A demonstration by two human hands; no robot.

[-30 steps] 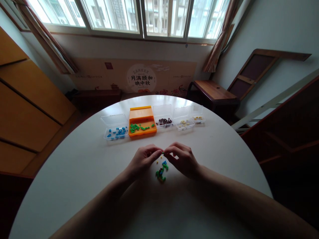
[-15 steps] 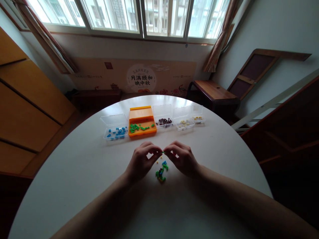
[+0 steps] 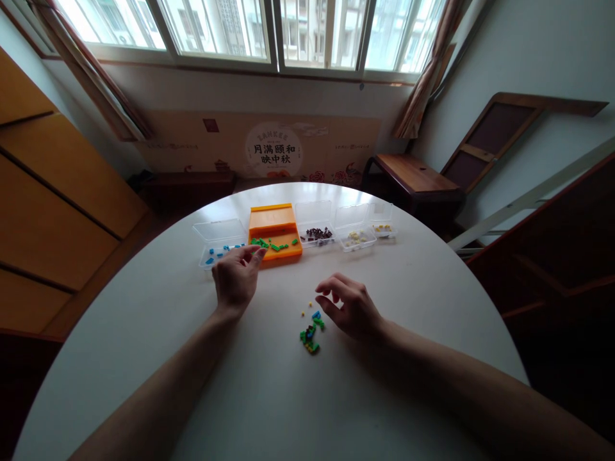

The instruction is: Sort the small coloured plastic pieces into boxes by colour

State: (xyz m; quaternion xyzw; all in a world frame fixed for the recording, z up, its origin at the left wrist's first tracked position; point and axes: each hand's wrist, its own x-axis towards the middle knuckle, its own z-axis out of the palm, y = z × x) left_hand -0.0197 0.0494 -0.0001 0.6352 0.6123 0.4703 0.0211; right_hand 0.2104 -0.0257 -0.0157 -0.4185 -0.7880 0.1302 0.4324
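Note:
My left hand (image 3: 237, 276) reaches over the near left edge of the orange box (image 3: 283, 255), thumb and fingers pinched close together. Green bricks (image 3: 278, 247) lie in that box, some right behind my fingertips; whether a small piece is in the pinch I cannot make out. My right hand (image 3: 350, 305) hovers low over the white table, thumb and index finger apart with nothing visible between them. Just left of it lies a small built cluster (image 3: 310, 338) of green, dark, blue and yellow bricks. Two tiny yellow pieces (image 3: 306, 309) rest beyond the cluster.
Clear lidded boxes stand open in a row: blue bricks (image 3: 211, 260) at left, partly behind my left hand, dark brown bricks (image 3: 318, 235), cream bricks (image 3: 355, 238) and yellow bricks (image 3: 383, 228) at right. The round white table (image 3: 144, 307) curves away toward the window wall.
My left hand has moved away from my right, forward and left to the orange box. The small green piece between both hands no longer shows there. My right hand stays, its fingers now parted.

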